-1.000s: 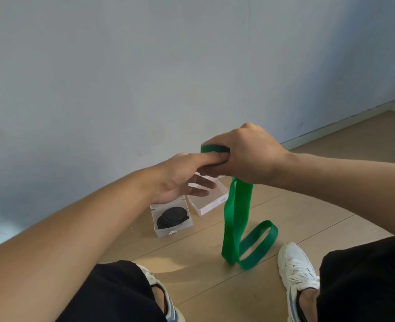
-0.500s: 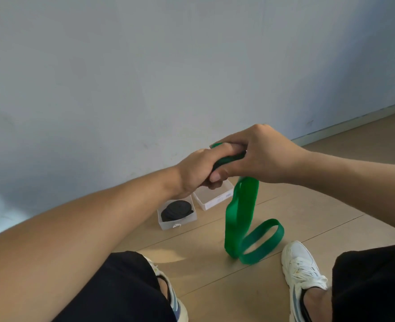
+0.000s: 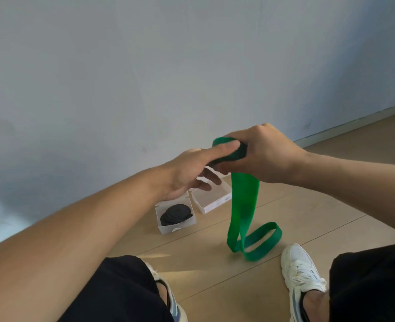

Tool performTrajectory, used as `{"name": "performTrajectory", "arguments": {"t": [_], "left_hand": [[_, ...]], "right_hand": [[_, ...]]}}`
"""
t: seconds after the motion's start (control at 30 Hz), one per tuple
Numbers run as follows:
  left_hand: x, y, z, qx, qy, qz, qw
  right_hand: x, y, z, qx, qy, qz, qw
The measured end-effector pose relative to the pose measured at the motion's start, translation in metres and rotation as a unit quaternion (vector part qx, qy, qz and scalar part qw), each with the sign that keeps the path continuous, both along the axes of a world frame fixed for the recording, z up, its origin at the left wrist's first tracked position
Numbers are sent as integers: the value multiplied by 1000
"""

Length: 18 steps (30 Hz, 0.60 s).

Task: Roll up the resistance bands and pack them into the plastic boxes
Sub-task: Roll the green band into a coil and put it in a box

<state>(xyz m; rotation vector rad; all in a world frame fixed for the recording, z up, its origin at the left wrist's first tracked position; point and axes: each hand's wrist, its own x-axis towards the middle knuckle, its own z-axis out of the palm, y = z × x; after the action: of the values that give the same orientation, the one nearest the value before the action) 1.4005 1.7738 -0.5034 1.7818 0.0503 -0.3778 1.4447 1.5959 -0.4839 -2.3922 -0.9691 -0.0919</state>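
Note:
A green resistance band [image 3: 244, 205] hangs from a small roll held in the air, and its loose end loops on the wooden floor. My right hand [image 3: 266, 154] is closed around the roll. My left hand [image 3: 192, 170] presses its thumb on top of the roll while its other fingers spread below. On the floor beneath the hands stand two clear plastic boxes. The left box [image 3: 160, 225] holds a rolled black band [image 3: 174, 214]. The right box [image 3: 217, 203] looks empty and is partly hidden by my left fingers.
A pale wall with a skirting board [image 3: 354, 123] runs close behind the boxes. My knees in black trousers and my two white shoes [image 3: 301, 273] frame the floor [image 3: 215, 263] in front of me.
The left hand's fingers have uncurled from the roll and spread below it, only the thumb staying on top. The hanging part of the band has shifted slightly.

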Motion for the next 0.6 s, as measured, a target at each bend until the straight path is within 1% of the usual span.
{"name": "performTrajectory", "arguments": {"t": [0.07, 0.1, 0.17, 0.23, 0.3, 0.37, 0.43, 0.53, 0.6], "left_hand": [[-1, -5, -4, 82, -27, 22, 996], [-1, -8, -6, 106, -42, 29, 993], [0, -9, -7, 115, -63, 38, 991], [1, -8, -6, 71, -73, 39, 994], [2, -7, -5, -17, -60, 32, 997], [1, -6, -3, -127, -34, 6, 991], [-2, -5, -1, -205, -3, -31, 978], [-4, -4, 0, -239, 29, -64, 968], [-5, -3, -2, -238, 40, -66, 968]], "right_hand": [[-2, 1, -3, -47, -45, 6, 998], [-4, 1, -4, -58, -57, 9, 997], [-7, 3, -4, -38, -42, 18, 998], [-8, 5, -4, 41, 30, 26, 998], [-7, 7, -2, 112, 100, 28, 988], [-8, 7, 3, 142, 142, 53, 978], [-7, 5, 5, 160, 174, 89, 968], [-5, 3, 1, 171, 215, 84, 958], [-8, 6, -3, 155, 207, 61, 964]]}}
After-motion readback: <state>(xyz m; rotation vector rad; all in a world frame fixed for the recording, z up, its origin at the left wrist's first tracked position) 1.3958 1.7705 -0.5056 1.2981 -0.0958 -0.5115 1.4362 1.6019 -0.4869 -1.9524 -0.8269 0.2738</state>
